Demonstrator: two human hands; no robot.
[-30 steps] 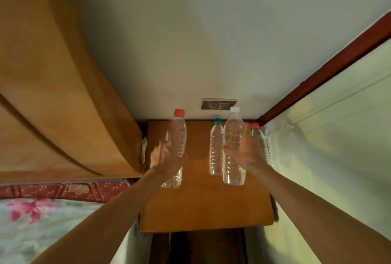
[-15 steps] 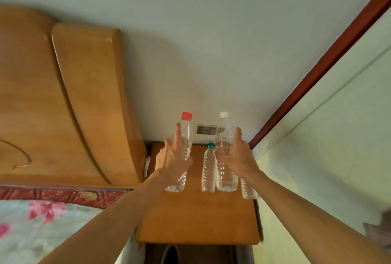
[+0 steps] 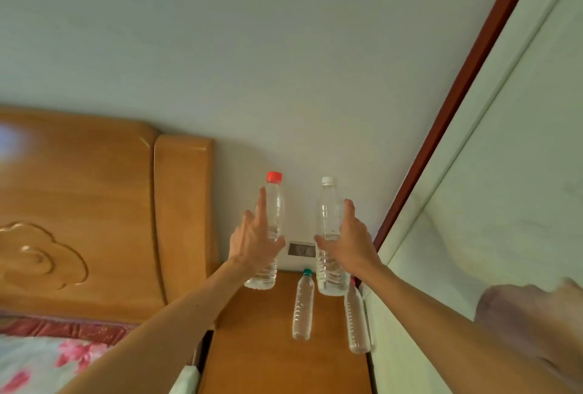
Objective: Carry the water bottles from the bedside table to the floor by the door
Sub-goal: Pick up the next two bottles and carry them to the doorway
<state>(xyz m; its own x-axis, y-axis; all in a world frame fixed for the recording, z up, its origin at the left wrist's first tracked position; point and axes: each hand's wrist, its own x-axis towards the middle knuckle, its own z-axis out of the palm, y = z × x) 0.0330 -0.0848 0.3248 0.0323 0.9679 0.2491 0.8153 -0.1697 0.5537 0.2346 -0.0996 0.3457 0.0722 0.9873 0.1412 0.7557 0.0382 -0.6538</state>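
So the big change from a second ago: both bottles were only just coming off the wood back then, and now they're lifted well clear of it, held up in front of the pale wall (image 3: 284, 62) with the view tipped upward too, which to me says the pick-up is done and the walk to the door is what's next. Going big to small: plain matte wall, then the glossy orange-brown headboard (image 3: 94, 220) on the left with a carved cloud shape in it, a dark red trim strip (image 3: 457, 103) running up the right beside a smooth pale green panel, and the flat wooden table (image 3: 258, 346) down low. Left hand (image 3: 255, 242) has its grip wrapped round the red-capped bottle (image 3: 275, 204), index finger sticking up along the side; right hand (image 3: 350, 245) is clamped on the white-capped bottle (image 3: 329, 214). Both are clear ribbed plastic, upright, look close to empty (hard to say for sure). Two slimmer ones are left standing on the table, the green-capped bottle (image 3: 303, 308) in the middle and another bottle (image 3: 358, 321) hard against the right edge, its cap mostly hidden, so I'd guess a second trip is needed. Tiny wall socket (image 3: 301, 249) between the hands.
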